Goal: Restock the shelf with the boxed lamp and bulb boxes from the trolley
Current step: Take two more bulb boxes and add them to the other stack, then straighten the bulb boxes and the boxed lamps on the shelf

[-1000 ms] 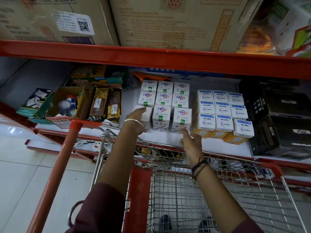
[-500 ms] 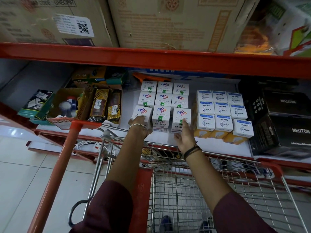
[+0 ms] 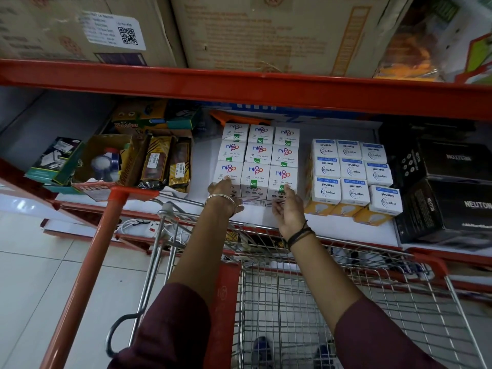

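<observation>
Wire mesh of the trolley (image 3: 306,310) fills the lower middle of the frame, and its basket looks bare from here, so I judge the loading is done and the step now is squaring up. Just past its rim, my left hand (image 3: 225,194) lies flat and open against the lower left corner of the front Nippo boxes (image 3: 255,182), closed on nothing; my right hand (image 3: 286,206) is open too, fingers on the front right box. To do this well I would press both sides evenly toward each other, keeping the front row flush with the shelf (image 3: 255,217) edge and not tipping the rows behind. Right of centre, the Wipro boxes (image 3: 351,171) sit apart. I cannot pick out the lamp box.
</observation>
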`<move>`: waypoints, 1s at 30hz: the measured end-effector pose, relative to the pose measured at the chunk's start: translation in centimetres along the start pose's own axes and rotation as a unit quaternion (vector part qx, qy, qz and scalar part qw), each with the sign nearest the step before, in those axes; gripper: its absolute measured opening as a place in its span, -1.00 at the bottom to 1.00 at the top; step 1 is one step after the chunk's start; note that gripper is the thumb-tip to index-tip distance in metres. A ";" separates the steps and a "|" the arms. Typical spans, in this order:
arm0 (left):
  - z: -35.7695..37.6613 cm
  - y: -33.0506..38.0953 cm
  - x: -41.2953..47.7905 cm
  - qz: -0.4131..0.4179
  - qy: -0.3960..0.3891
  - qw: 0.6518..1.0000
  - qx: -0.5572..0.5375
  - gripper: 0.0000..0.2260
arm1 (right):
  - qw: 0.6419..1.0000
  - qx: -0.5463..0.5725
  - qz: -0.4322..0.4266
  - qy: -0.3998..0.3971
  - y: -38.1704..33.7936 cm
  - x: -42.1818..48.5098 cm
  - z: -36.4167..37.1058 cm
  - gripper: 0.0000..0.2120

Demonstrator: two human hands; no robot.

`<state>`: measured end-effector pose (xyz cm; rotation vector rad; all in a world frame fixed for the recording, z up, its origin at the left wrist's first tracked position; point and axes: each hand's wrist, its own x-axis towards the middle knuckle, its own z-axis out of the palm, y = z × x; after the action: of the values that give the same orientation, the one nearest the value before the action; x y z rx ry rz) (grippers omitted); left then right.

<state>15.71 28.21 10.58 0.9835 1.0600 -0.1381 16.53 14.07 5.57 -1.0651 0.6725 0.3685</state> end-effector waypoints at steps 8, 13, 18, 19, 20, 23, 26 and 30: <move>-0.5 -0.5 -0.4 -0.009 -0.030 0.999 -0.033 -0.57 | 0.999 -0.020 0.004 -0.034 -0.6 -1.2 -0.8 -0.38; 0.9 -2.1 -3.8 -0.007 -0.023 0.997 -0.068 -0.46 | 1.000 -0.006 -0.008 -0.020 -1.9 -4.3 -5.3 -0.72; 5.5 -7.0 -9.2 -0.025 -0.135 0.989 -0.048 -0.56 | 0.985 0.092 -0.070 0.129 -4.9 -5.0 -13.6 -0.70; 6.7 -8.2 -9.8 -0.040 -0.156 0.986 -0.038 -0.57 | 0.983 0.104 -0.065 0.134 -5.6 -4.7 -14.9 -0.64; 7.9 -9.2 -10.2 -0.053 -0.164 0.985 -0.030 -0.60 | 0.984 0.110 -0.053 0.128 -6.4 -4.4 -16.0 -0.59; 10.9 -11.4 -10.4 -0.062 -0.151 0.987 0.001 -0.70 | 0.991 0.111 -0.029 0.073 -8.3 -3.0 -17.9 -0.34; 13.0 -12.1 -10.1 -0.043 -0.112 0.993 0.008 -0.54 | 0.997 0.065 -0.024 0.045 -9.5 -1.6 -18.8 -0.27; 14.7 -11.7 -9.6 -0.001 -0.083 0.994 0.071 -0.43 | 0.998 0.028 -0.038 0.044 -10.1 -0.2 -19.2 -0.62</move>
<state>14.27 7.30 12.76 1.0799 0.9080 -0.2965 15.97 -7.61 6.48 -1.0544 0.7139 0.2359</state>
